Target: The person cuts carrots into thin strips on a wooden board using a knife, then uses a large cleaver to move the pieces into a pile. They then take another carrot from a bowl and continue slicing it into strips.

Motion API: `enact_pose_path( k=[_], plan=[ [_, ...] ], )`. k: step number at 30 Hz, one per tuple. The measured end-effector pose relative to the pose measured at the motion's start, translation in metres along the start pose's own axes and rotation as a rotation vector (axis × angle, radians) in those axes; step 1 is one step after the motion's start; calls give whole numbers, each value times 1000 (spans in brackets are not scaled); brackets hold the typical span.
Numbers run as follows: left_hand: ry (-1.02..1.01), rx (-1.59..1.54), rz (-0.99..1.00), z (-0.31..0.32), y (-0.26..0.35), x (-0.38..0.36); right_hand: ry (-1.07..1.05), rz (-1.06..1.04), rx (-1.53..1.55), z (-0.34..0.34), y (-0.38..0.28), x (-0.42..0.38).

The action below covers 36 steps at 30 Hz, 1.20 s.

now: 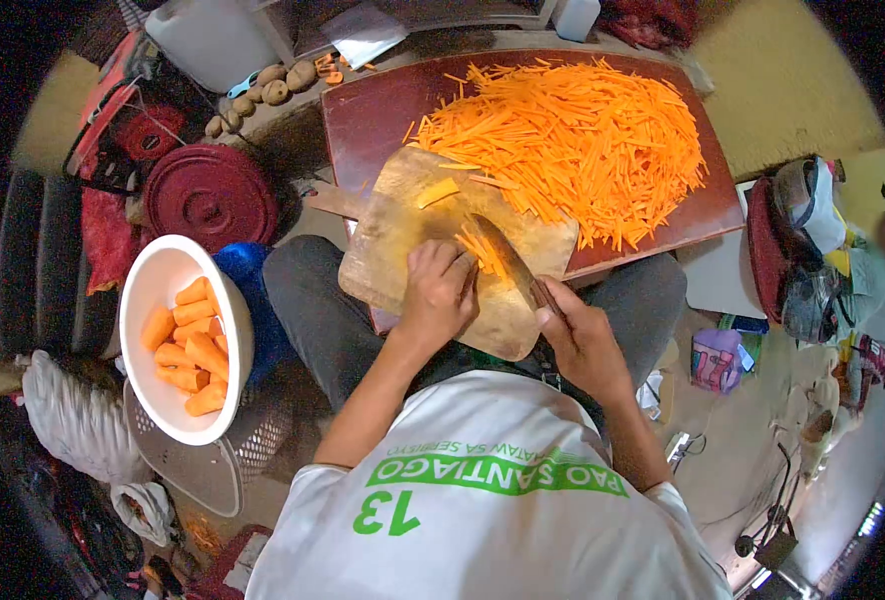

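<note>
My right hand (585, 335) is closed round the handle of a kitchen knife (504, 248), whose broad blade lies over the wooden cutting board (388, 245). Beside the blade, the curled fingers of my left hand (441, 292) press on carrot on the board, mostly hidden under them. Cut carrot strips (484, 255) lie between those fingers and the blade. A flat-sided carrot piece (438, 193) rests farther up the board. Beyond the board, a large heap of carrot sticks (588, 145) covers much of a dark red tabletop (368, 105).
To my left stands a white basin (238, 345) holding several peeled carrot chunks (203, 350), above a perforated grey basket (228, 480). A dark red lid (210, 198) and several potatoes (275, 92) are farther back. Bags (803, 250) sit at the right.
</note>
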<state>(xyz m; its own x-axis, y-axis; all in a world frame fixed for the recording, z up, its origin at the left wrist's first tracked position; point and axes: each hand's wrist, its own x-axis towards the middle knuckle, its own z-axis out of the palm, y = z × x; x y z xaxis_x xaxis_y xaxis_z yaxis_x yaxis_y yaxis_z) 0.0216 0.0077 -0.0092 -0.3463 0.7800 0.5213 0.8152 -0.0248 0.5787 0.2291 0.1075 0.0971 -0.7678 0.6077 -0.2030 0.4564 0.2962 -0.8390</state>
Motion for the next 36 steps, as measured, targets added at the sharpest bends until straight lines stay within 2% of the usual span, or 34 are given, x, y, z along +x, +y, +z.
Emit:
enact_pose_path(
  k=[5,11,14,17,20,27,30,32,33,36],
  plan=[
    [28,-22,13,-5,3,3,-53,21,-10,0,-7,-9],
    [217,-179,-180,-3,-2,0,-107,-49,73,15,2,-1],
    [174,-205,-222,-8,0,2,-125,35,41,10,1,5],
    [126,-111,-166,-9,0,5,-67,-106,-36,-12,15,17],
    [185,-128,-177,-4,-4,9,-15,-133,-71,-37,42,39],
    [3,166,-173,-26,-27,47,65,-129,27,-70,26,68],
    [41,228,-103,-21,-43,59,134,-172,46,-65,27,67],
    [-31,247,-102,-18,-51,59,172,-177,-8,-55,32,61],
    [-67,257,-98,-18,-53,62,224,-337,-40,-44,44,60],
    [-118,267,-174,-19,-39,63,109,-227,94,-27,25,40]
  ],
)
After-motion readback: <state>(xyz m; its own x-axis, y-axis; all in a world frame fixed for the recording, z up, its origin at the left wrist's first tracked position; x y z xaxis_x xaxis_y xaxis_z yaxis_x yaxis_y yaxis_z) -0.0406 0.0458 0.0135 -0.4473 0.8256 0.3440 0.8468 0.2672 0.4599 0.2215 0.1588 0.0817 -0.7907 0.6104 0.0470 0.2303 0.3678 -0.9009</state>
